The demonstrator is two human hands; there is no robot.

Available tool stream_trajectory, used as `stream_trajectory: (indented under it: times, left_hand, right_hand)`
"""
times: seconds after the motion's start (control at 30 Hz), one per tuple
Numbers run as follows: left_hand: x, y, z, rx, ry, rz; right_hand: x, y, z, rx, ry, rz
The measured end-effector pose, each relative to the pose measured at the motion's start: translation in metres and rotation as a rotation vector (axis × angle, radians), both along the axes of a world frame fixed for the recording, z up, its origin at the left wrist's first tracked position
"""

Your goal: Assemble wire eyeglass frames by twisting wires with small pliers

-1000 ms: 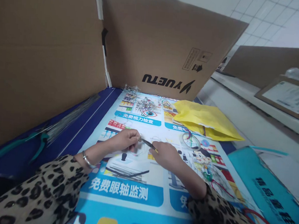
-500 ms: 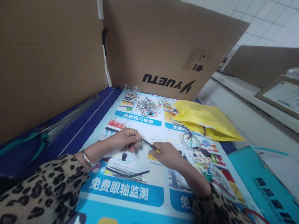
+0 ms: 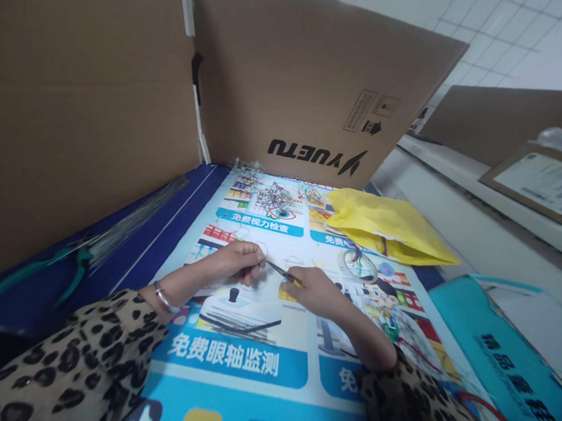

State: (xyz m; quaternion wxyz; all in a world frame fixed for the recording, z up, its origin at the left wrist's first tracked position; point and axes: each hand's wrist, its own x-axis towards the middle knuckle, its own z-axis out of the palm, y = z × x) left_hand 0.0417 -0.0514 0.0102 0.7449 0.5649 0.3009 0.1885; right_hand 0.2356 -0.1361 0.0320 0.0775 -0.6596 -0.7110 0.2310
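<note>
Far left, we have teal-handled pliers point(image 3: 26, 275) on the blue surface point(image 3: 165, 218), touching a bundle of thin straight wires point(image 3: 133, 222). Next, our left hand point(image 3: 236, 260), silver bracelet point(image 3: 165, 297) at the wrist: thumb and index together, clamped on a thin wire point(image 3: 265, 248) that curves up above the fingertips; other fingers curled under. So the wire sits mid-poster, raised in the left pinch.

Below that hand, dark thin sticks point(image 3: 244, 326) lie on the poster point(image 3: 287, 390), just above its caption 免费眼轴监测. Farther back, near the caption 免费视力检查, a wire tangle point(image 3: 275, 196). Behind, a cardboard panel point(image 3: 319, 78) prints YUETU upside down, plus an arrow and small print we can't read.

Slim dark tool point(image 3: 282, 272), yellow on the handle: tip meets the wire at the left fingertips. Our right hand point(image 3: 317, 291) has its fingers closed round the handle; we can't tell each finger apart, nor the tool type.

Right of that, a clear ring-shaped coil point(image 3: 360, 266) with coloured strands, then a yellow bag point(image 3: 390, 224). Far right, a teal box piece point(image 3: 502, 354) reads 精品童, last character skewed. Above it, a brown parcel point(image 3: 488, 177), white label too small to read.
</note>
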Motion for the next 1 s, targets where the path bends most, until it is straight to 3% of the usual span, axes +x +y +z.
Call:
stream_trajectory:
  times: [0.23,0.4,0.5,0.7,0.83,1.0]
  left_hand:
    - [0.004,-0.001,-0.002,0.024,0.028,-0.001]
    - [0.007,-0.006,-0.004,0.082,0.082,-0.022]
    - [0.006,-0.008,-0.003,0.145,0.110,-0.056]
    - [0.005,-0.010,0.002,0.263,0.124,-0.090]
    - [0.005,-0.010,0.001,0.312,0.132,-0.111]
    - [0.004,-0.009,-0.001,0.255,0.074,-0.120]
  right_hand:
    - [-0.005,0.011,-0.011,0.198,0.429,-0.183]
    - [-0.026,0.023,-0.012,0.264,0.633,-0.142]
    - [-0.034,0.029,-0.014,0.259,0.768,-0.128]
    - [-0.039,0.033,-0.018,0.154,1.192,-0.318]
    - [-0.040,0.031,-0.017,0.139,1.257,-0.341]
    - [-0.037,0.030,-0.018,0.180,1.163,-0.322]
